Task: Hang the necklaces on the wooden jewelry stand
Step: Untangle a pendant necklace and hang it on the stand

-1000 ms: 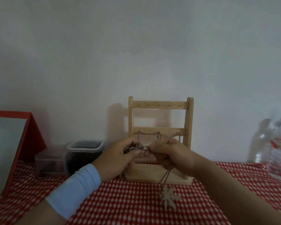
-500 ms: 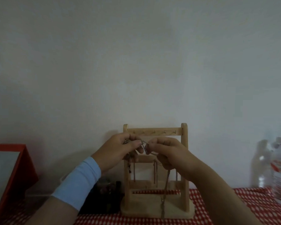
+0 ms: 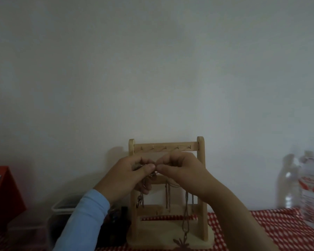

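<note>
The wooden jewelry stand [image 3: 200, 147] stands on the red checked tablecloth against the wall, its top bar carrying a row of small hooks. My left hand [image 3: 129, 176] and my right hand [image 3: 183, 173] meet in front of the stand's middle, just below the top bar. Both pinch the ends of a thin chain necklace [image 3: 185, 214], thumbs nearly touching. Its chain hangs down from my right hand to a flower-shaped pendant [image 3: 181, 244] at the stand's base. Other chains [image 3: 168, 196] dangle from the middle bar behind my hands.
A clear plastic box [image 3: 62, 209] with dark contents sits left of the stand, behind my left sleeve. A red-framed board [image 3: 7, 189] leans at far left. A clear water bottle [image 3: 312, 187] stands at far right on the tablecloth [image 3: 279, 225].
The view has tilted upward, so the stand sits lower in frame. Both hands rose from the middle bar toward the top bar, lifting the necklace and its pendant off the cloth.
</note>
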`<state>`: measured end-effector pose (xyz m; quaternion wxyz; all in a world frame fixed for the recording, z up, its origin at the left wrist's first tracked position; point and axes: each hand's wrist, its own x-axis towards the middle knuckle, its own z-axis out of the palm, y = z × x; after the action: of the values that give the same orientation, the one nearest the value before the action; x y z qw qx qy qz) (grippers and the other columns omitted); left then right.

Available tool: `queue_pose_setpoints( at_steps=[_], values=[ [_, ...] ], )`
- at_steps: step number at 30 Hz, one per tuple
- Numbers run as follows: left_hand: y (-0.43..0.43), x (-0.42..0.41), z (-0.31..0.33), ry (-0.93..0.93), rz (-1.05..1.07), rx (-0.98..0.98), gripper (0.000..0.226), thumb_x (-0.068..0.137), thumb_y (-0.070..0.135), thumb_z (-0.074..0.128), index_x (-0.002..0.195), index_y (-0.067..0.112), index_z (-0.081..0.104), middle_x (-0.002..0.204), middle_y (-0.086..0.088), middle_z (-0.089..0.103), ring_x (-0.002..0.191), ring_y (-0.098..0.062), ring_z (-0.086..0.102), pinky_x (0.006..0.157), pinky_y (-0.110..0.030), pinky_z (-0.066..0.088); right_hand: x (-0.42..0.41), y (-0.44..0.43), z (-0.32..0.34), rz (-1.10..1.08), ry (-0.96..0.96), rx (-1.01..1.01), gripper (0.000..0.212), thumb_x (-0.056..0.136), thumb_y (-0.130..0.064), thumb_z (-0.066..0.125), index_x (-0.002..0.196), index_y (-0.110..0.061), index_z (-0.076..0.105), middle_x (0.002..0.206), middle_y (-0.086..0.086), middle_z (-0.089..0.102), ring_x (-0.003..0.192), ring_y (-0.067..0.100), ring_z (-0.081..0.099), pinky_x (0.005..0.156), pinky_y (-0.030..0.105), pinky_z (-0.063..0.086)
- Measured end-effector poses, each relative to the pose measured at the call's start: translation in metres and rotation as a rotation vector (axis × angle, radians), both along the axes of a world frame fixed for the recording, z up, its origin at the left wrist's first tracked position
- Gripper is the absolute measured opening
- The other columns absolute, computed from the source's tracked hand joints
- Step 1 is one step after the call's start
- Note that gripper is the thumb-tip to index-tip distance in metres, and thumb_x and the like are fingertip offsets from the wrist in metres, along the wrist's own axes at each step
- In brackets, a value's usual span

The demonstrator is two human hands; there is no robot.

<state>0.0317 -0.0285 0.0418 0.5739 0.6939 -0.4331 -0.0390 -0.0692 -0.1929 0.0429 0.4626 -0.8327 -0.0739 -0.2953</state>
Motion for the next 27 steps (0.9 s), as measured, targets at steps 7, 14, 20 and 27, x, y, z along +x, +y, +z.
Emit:
queue_pose_setpoints(
  at_steps=[7, 14, 20, 27],
  values=[
    [0.007, 0.005, -0.004, -0.03, 0.026, 0.039, 0.025, 0.087, -0.001, 0.067, 0.106, 0.016, 0.065, 0.09, -0.004, 0.076, 0.082, -0.019, 0.074, 0.075, -0.03, 0.059, 0.005, 0.002, -0.006, -0.12, 0.023, -0.13, 0.006, 0.081, -0.033, 0.084, 0.083, -0.029, 0.081, 0.078, -0.007, 0.073, 0.074, 0.004, 0.066, 0.068, 0.011, 0.05],
    [0.002, -0.002, -0.007, -0.143, 0.06, -0.07, 0.032, 0.084, -0.002, 0.069, 0.107, 0.02, 0.061, 0.088, 0.003, 0.076, 0.085, -0.013, 0.072, 0.076, -0.028, 0.06, 0.01, 0.003, -0.009, -0.314, 0.096, -0.319, 0.016, 0.088, -0.047, 0.071, 0.089, -0.034, 0.081, 0.079, -0.015, 0.075, 0.072, 0.002, 0.068, 0.062, 0.02, 0.057],
    [0.006, 0.002, -0.007, -0.168, 0.068, -0.083, 0.034, 0.079, 0.003, 0.076, 0.104, 0.025, 0.067, 0.096, 0.009, 0.071, 0.08, -0.019, 0.071, 0.075, -0.031, 0.06, 0.009, 0.001, -0.009, -0.237, 0.032, -0.229, 0.014, 0.095, -0.028, 0.07, 0.089, -0.025, 0.082, 0.069, -0.021, 0.07, 0.064, -0.009, 0.061, 0.058, 0.008, 0.044],
    [0.001, 0.006, -0.008, -0.337, 0.194, 0.064, 0.015, 0.086, 0.019, 0.07, 0.089, 0.033, 0.072, 0.085, 0.008, 0.071, 0.08, -0.006, 0.067, 0.079, -0.03, 0.058, 0.01, 0.004, -0.007, -0.257, -0.021, -0.164, 0.02, 0.095, -0.025, 0.069, 0.078, -0.022, 0.079, 0.067, -0.023, 0.069, 0.064, -0.009, 0.06, 0.059, 0.006, 0.041]
  ],
)
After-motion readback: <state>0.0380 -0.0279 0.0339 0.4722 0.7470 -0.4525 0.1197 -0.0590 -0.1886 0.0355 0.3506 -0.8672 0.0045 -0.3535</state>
